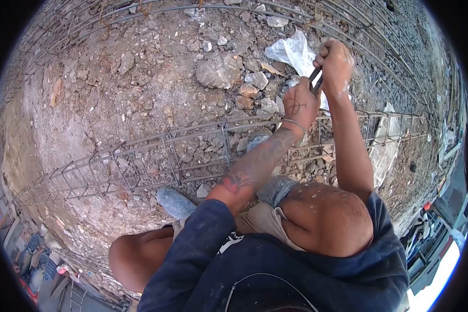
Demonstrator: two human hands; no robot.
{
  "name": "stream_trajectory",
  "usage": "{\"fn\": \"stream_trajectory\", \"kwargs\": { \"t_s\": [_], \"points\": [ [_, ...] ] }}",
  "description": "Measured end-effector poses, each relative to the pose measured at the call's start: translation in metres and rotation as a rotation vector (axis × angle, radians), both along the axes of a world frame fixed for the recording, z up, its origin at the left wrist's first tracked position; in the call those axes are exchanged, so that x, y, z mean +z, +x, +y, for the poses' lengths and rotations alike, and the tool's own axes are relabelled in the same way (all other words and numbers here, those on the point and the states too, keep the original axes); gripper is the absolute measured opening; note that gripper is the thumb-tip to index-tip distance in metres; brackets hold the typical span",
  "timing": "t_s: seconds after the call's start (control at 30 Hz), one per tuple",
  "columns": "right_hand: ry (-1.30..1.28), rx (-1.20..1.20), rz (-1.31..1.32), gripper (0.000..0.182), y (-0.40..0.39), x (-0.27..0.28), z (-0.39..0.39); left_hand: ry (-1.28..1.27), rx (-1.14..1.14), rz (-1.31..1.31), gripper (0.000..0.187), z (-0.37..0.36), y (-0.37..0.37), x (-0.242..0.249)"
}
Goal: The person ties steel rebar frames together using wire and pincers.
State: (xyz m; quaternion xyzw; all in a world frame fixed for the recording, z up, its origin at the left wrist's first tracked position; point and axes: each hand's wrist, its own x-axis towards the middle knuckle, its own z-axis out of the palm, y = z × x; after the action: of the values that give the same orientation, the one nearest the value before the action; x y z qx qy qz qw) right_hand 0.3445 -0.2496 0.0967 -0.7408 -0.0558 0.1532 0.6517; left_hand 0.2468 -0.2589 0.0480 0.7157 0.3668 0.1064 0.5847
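Rough, broken ground [140, 88] of soil and rubble fills the view, curving away toward the edges. Across its middle lies a long rebar cage [225, 136], its bars joined by cross ties; further rebar [311, 23] runs along the top and upper right. The person crouches at the lower edge in a dark, spotted top [275, 270], knees bent, with one dusty shoe [175, 203] visible just beside the near side of the cage. Beyond the cage sit a large grey stone [219, 71] and, to its right, a crumpled sheet of clear plastic [295, 51], partly behind the hands.

Both hands are closed on one dark tool [315, 81] — its two narrow, near-parallel parts show between them, above the ground on the far side of the cage. The right hand [338, 61] is clenched around the upper end; the left hand [300, 101], below it, grips the lower end — a thin bracelet [295, 124] circles the left wrist. The tool's ends are hidden by the fingers.
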Motion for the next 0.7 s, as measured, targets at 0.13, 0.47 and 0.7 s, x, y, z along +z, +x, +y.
{"fn": "stream_trajectory", "kwargs": {
  "t_s": [0.13, 0.47, 0.7],
  "points": [
    [-0.283, 0.148, 0.251, 0.020, 0.046, -0.077, 0.030, -0.081, 0.036, 0.239, 0.036, 0.017, 0.023, -0.022],
    [-0.855, 0.759, -0.136, 0.035, 0.036, -0.135, 0.084, -0.337, 0.227, 0.364, 0.040, 0.031, 0.027, -0.085],
    [-1.016, 1.253, -0.670, 0.045, -0.027, -0.165, 0.140, -0.048, -0.046, 0.237, 0.028, 0.023, -0.002, -0.240]
  ]
}}
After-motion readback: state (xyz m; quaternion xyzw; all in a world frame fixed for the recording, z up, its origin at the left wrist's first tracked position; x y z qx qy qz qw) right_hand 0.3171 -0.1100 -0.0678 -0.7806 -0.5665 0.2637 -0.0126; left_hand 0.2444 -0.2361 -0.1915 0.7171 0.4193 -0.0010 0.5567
